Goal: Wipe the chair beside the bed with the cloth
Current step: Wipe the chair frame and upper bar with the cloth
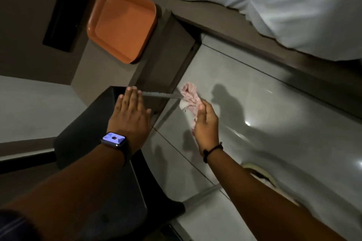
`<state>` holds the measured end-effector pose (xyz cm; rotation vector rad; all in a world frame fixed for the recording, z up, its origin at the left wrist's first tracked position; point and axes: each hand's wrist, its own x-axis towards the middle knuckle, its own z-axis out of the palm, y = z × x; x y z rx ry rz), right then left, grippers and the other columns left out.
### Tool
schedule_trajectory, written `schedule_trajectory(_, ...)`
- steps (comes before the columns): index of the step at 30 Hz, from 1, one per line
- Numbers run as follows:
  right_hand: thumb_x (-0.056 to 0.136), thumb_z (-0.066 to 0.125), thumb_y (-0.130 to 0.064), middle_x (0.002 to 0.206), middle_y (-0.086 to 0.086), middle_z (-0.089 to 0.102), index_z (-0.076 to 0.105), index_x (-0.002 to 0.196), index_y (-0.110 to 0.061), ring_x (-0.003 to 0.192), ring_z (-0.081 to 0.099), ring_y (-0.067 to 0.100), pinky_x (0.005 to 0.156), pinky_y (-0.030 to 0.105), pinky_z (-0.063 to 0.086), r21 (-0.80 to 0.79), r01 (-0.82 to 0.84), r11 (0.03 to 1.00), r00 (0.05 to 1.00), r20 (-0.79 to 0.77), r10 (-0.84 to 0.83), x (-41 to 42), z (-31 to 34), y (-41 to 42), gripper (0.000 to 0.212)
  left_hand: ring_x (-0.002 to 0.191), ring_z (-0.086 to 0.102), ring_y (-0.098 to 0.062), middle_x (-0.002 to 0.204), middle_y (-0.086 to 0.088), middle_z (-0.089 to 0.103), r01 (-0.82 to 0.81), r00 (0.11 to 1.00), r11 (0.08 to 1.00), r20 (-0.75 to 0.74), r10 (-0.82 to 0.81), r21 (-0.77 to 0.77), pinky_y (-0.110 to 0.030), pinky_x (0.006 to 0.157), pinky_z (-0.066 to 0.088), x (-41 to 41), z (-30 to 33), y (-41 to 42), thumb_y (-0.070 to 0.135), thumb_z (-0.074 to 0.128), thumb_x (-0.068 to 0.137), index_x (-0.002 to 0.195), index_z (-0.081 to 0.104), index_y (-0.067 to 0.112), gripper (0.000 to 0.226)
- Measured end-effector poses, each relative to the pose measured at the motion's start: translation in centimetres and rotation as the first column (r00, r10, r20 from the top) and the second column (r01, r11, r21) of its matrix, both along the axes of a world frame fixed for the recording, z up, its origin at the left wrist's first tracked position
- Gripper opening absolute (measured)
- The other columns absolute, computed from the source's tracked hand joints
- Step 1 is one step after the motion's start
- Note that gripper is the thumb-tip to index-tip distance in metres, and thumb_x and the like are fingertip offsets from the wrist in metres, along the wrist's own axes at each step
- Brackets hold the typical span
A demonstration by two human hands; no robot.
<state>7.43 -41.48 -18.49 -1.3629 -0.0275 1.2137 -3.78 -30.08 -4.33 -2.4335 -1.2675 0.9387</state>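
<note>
Our left hand (130, 111) lies flat and open on the dark chair (88, 135), holding nothing. Our right hand (205, 123) is closed around the pink cloth (189, 94), which touches the chair's metal leg (160, 95) above the tiled floor (254, 103). We should brace the chair and draw the cloth along the leg. The orange tray (121, 23) on the side table (156, 60) looks empty.

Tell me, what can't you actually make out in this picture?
All in the head view:
- Chair: dark and dim, largely covered by the left hand and forearm; its shape is unclear.
- Cloth: partly hidden behind the right hand.
- Bed: cut off by the frame edge.
- Watch screen: too small to read.
</note>
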Motion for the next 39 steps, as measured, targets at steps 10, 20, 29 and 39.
schedule_trajectory(10,0.115,0.043,-0.013,0.134,0.013,0.073,0.065,0.14,-0.005,0.123,0.068,0.026,0.108,0.03,0.055,0.092,-0.108,0.99,0.976,0.198,0.088,-9.2,1.2,14.8,0.034,0.138,0.036,-0.049,0.145,-0.034,0.045,-0.261,0.952,0.962,0.144,0.269,-0.076,-0.053,0.12,0.027,-3.1,-1.1,10.6,0.02,0.029,0.105,0.144,0.039,-0.014,0.053)
schedule_trajectory(20,0.119,0.031,-0.033,0.143,0.0,0.065,0.064,0.139,-0.023,0.142,0.055,0.015,0.128,0.044,0.04,0.234,-0.336,0.912,0.879,0.426,0.215,-13.2,-4.1,19.7,0.04,0.135,0.042,-0.04,0.141,-0.027,0.049,-0.29,0.907,0.954,0.297,0.3,-0.077,-0.055,0.116,0.036,-2.9,-1.9,10.1,0.029,0.027,0.102,0.144,0.046,-0.005,0.058)
schedule_trajectory(29,0.111,0.028,-0.042,0.116,0.013,0.074,0.072,0.114,-0.008,0.115,0.065,0.03,0.109,0.049,0.051,0.087,-0.299,0.95,0.895,0.37,0.248,-12.0,-8.4,19.2,0.056,0.141,0.039,-0.035,0.15,-0.02,0.042,-0.295,0.858,0.954,0.427,0.284,-0.041,-0.056,0.117,0.035,-2.4,-2.8,7.6,0.031,0.031,0.107,0.15,0.04,0.0,0.054)
schedule_trajectory(39,0.117,0.025,-0.042,0.142,-0.005,0.069,0.06,0.143,-0.034,0.135,0.061,0.017,0.119,0.046,0.044,0.292,-0.318,0.902,0.873,0.462,0.158,-11.0,-5.1,17.1,0.045,0.146,0.035,-0.036,0.153,-0.022,0.042,-0.278,0.864,0.958,0.42,0.279,-0.066,-0.058,0.119,0.031,-0.8,-2.7,5.6,0.03,0.032,0.106,0.15,0.04,-0.002,0.055)
